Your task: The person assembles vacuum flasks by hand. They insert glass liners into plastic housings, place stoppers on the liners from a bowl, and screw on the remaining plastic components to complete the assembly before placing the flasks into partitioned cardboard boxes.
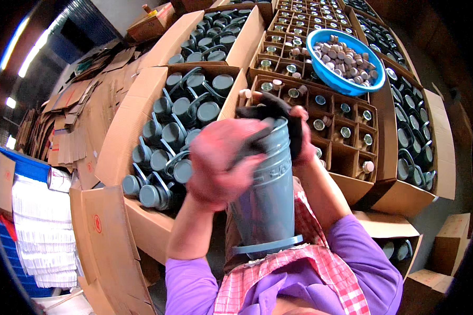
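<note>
A tall grey-blue plastic flask casing (268, 194) stands before my chest, tapered, with ridged rings near its far end and a wide flat rim at the near end. My right hand (294, 126), in a pink and black glove, is wrapped round the far end of the casing. My left hand (223, 157), in a similar glove and blurred by motion, has its fingers curled beside the ringed part. What those fingers hold is hidden.
Left of me, a carton (115, 126) holds several grey-blue handled flasks. Ahead, a divided carton (347, 149) contains glass-topped bottles, with a blue basin (320, 71) of small stoppers over it. Another flask carton (391, 136) stands right. White stacked sheets (39, 226) are lower left.
</note>
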